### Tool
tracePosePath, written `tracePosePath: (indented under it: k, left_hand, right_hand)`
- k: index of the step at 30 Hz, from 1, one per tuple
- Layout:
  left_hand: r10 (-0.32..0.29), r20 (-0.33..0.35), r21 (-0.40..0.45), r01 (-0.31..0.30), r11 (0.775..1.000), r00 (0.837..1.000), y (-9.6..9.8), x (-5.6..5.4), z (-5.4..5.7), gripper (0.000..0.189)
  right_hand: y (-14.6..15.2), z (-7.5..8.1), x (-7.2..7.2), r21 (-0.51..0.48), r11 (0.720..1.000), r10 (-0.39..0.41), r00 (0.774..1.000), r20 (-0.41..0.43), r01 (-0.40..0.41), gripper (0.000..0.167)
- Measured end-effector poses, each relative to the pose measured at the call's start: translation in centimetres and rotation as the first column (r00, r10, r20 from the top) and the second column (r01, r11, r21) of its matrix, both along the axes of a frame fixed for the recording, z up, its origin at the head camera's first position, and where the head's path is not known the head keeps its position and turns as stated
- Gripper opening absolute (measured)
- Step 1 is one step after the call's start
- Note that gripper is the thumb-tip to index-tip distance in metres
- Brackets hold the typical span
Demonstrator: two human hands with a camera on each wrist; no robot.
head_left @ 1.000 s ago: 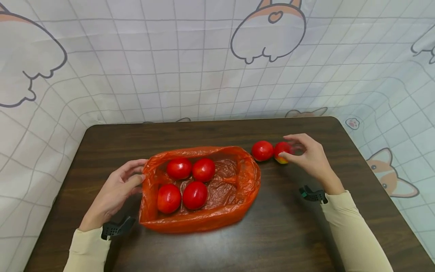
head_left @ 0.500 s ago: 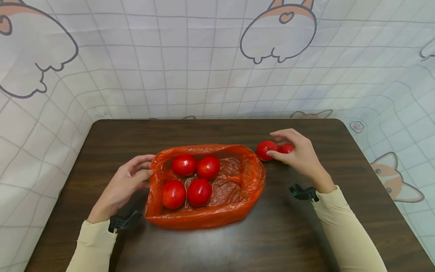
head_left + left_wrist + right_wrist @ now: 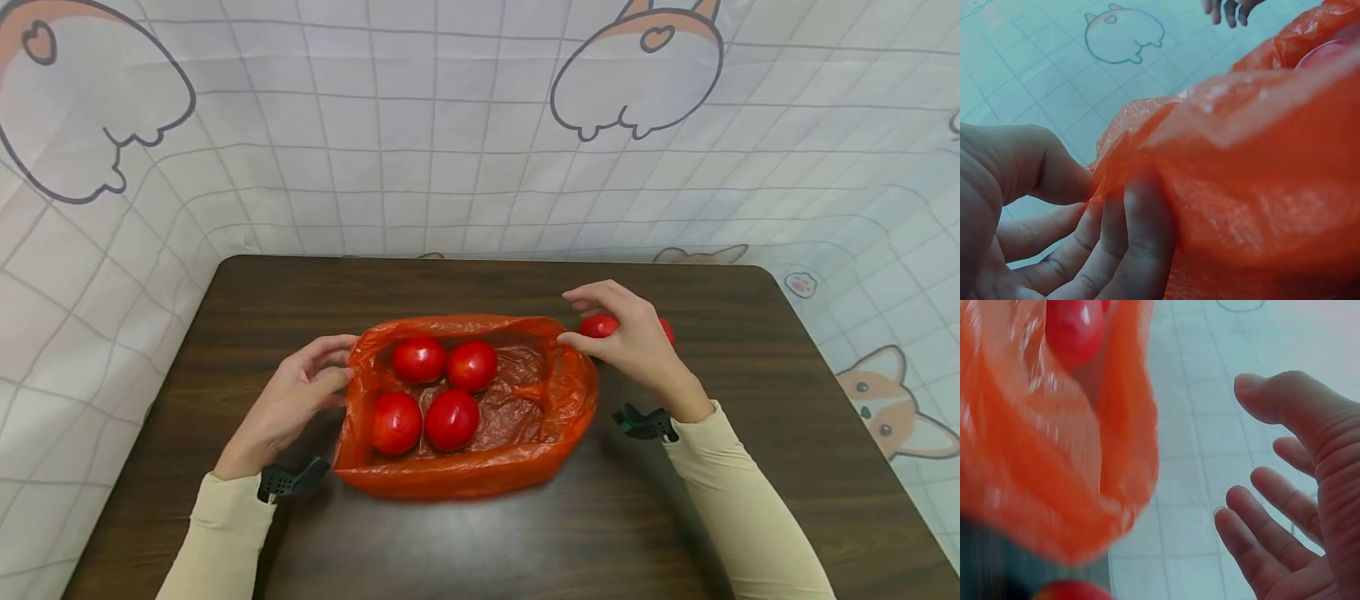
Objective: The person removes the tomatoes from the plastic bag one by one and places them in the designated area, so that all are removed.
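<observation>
An orange plastic bag point(image 3: 480, 477) lies with its mouth wide and upward. Inside are several glossy round red fruits point(image 3: 452, 419), grouped toward the left; whether they are tomatoes or apples I cannot tell. My left hand point(image 3: 288, 400) pinches the bag's left rim between thumb and fingers, as the left wrist view also shows. Over by the right rim hovers my right hand point(image 3: 637, 346), its fingers point(image 3: 1272, 540) spread and nothing between them. Behind it, partly hidden, are two more red fruits, one red fruit point(image 3: 598, 326) nearer the bag and another red fruit point(image 3: 667, 332) farther right.
Everything rests on a dark wood-grain table point(image 3: 465, 550) with rounded far corners. A white grid-patterned cloth point(image 3: 420, 133) with cartoon corgis hangs behind and beside it. Black straps point(image 3: 645, 422) with small devices sit on both wrists.
My right hand has moved left from beside the farther red fruit, past both loose fruits, to the bag's right rim, taking nothing. My left hand stays at the left rim. The view has shifted slightly.
</observation>
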State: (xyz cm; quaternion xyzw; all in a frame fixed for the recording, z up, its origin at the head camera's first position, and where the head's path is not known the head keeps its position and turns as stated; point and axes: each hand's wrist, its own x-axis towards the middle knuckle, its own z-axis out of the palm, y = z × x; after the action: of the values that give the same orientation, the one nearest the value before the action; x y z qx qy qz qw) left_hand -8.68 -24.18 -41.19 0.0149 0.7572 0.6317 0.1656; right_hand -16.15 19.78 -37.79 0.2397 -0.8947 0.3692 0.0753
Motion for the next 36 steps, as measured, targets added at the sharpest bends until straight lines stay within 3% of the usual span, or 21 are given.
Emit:
tracePosePath:
  k: [19, 30, 36]
  left_hand:
    - [0.01, -0.01, 0.001, -0.01, 1.0, 1.0, 0.0, 0.0, 0.3, 0.048]
    - [0.015, 0.003, 0.013, -0.015, 1.0, 1.0, -0.4, 0.0, -0.1, 0.048]
    - [0.015, 0.01, 0.01, -0.015, 1.0, 1.0, -0.4, -0.2, 0.0, 0.048]
  right_hand:
    - [-5.6, -0.1, -0.9, -0.112, 0.976, 0.185, 0.982, -0.047, -0.189, 0.047]
    - [-8.2, -1.6, -0.7, -0.069, 0.959, 0.278, 0.961, 0.007, -0.276, 0.048]
    - [-9.0, -2.3, -0.8, -0.039, 0.95, 0.313, 0.946, 0.085, -0.311, 0.05]
